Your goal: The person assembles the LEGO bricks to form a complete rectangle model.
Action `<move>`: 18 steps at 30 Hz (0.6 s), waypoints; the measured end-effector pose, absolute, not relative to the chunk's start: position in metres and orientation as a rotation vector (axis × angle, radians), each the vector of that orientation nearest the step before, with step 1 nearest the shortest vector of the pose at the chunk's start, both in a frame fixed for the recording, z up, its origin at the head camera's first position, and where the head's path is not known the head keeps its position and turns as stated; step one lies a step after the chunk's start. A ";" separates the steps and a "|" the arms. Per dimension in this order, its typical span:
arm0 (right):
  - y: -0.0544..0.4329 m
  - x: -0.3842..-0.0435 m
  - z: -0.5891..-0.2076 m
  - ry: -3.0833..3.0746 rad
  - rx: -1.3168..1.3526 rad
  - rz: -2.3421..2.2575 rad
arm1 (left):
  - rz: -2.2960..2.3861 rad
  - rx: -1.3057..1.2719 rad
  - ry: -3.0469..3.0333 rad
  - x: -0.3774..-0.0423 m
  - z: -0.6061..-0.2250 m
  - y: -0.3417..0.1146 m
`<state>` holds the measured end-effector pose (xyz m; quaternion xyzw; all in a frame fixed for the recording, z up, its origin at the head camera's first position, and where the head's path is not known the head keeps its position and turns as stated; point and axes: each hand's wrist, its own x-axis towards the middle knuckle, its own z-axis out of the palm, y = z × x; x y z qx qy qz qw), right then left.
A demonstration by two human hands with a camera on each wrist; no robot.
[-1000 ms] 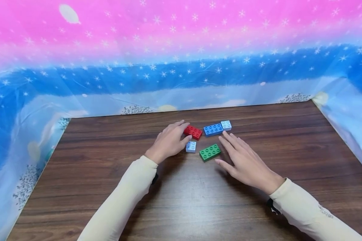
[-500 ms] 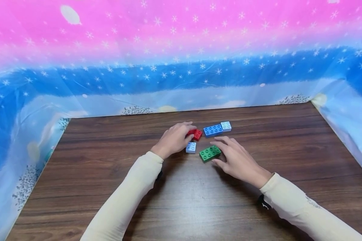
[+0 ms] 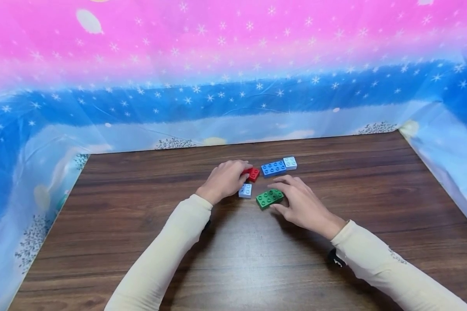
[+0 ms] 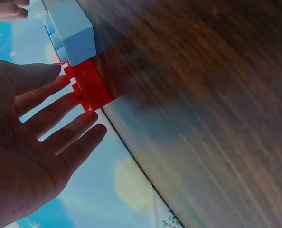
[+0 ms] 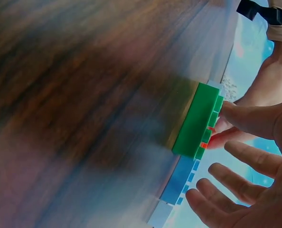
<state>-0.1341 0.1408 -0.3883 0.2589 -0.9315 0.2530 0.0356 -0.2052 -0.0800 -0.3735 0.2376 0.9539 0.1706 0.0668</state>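
Observation:
On the brown table lie several toy building bricks. My left hand (image 3: 223, 180) hovers at the red brick (image 3: 254, 174), covering its left part. In the left wrist view the thumb and loosely bent fingers (image 4: 74, 145) are spread around its studded side, without a visible pinch. A small pale blue brick (image 3: 245, 191) sits just below that thumb. My right hand (image 3: 304, 205) is at the right end of the green brick (image 3: 269, 198), thumb and forefinger either side of it. In the right wrist view its other fingers (image 5: 243, 183) are spread apart, and no grip shows.
Behind the green brick, a long blue brick (image 3: 273, 168) lies with a small pale brick (image 3: 290, 163) against its right end. The brown wooden table (image 3: 132, 216) ends at a pink and blue snowflake cloth (image 3: 233, 99) along its back and sides.
My left hand has moved right, further over the red brick. My right hand has drawn toward the green brick, its fingers bending from nearly straight. The bricks stay in place.

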 end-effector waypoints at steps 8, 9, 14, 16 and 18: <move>0.142 -0.137 -0.386 -2.894 0.731 0.886 | 0.500 0.693 2.887 -0.205 -0.370 -0.085; 0.142 -0.137 -0.386 -2.897 0.725 0.896 | 0.495 0.691 2.893 -0.205 -0.370 -0.086; 0.141 -0.139 -0.386 -2.909 0.712 0.912 | 0.481 0.683 2.919 -0.203 -0.371 -0.093; 0.140 -0.140 -0.387 -2.916 0.708 0.919 | 0.483 0.674 2.933 -0.202 -0.371 -0.097; 0.139 -0.141 -0.387 -2.931 0.705 0.930 | 0.495 0.658 2.942 -0.199 -0.372 -0.102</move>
